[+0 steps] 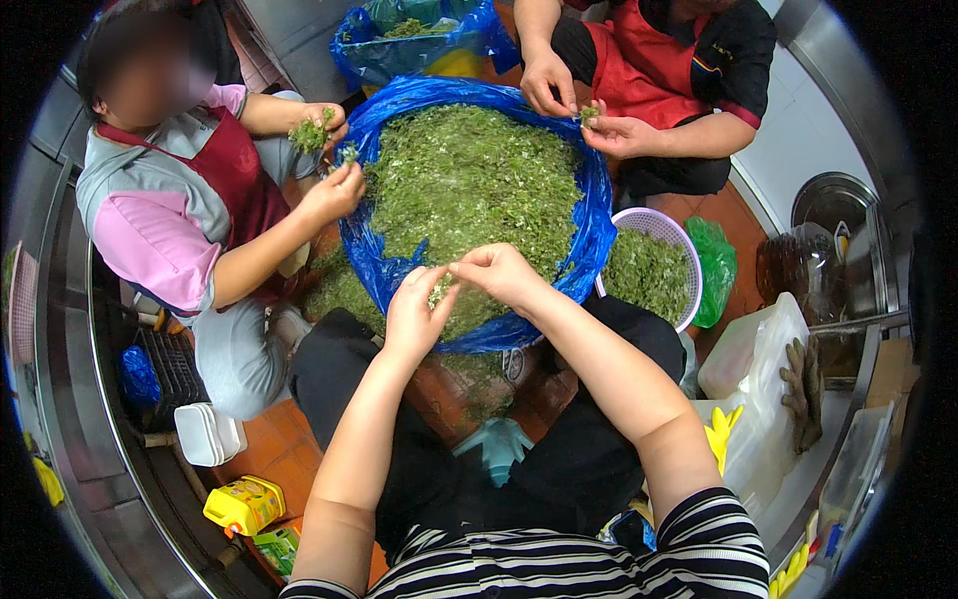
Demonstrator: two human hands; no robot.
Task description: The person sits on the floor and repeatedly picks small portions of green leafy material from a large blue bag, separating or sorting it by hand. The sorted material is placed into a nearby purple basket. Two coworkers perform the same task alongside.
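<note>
My left hand (416, 311) holds a small green sprig with pale flower heads (440, 292) between thumb and fingers. The fingertips of my right hand (500, 273) pinch at the sprig's upper end, close to the left fingertips; what exactly lies between them is too small to tell. Both hands are above the near side of a wide container lined with a blue plastic bag (591, 254), whose wall the bag hides. A heap of green sprigs dotted with white flowers (471, 180) fills it.
Two people in red aprons (243, 176) sit around the heap, picking at sprigs. A lilac colander (696, 277) of greens stands right, beside a green plastic bag (711, 269). A blue-lined bin (408, 52) is behind. White tubs (206, 434) and a yellow jug (245, 505) stand lower left.
</note>
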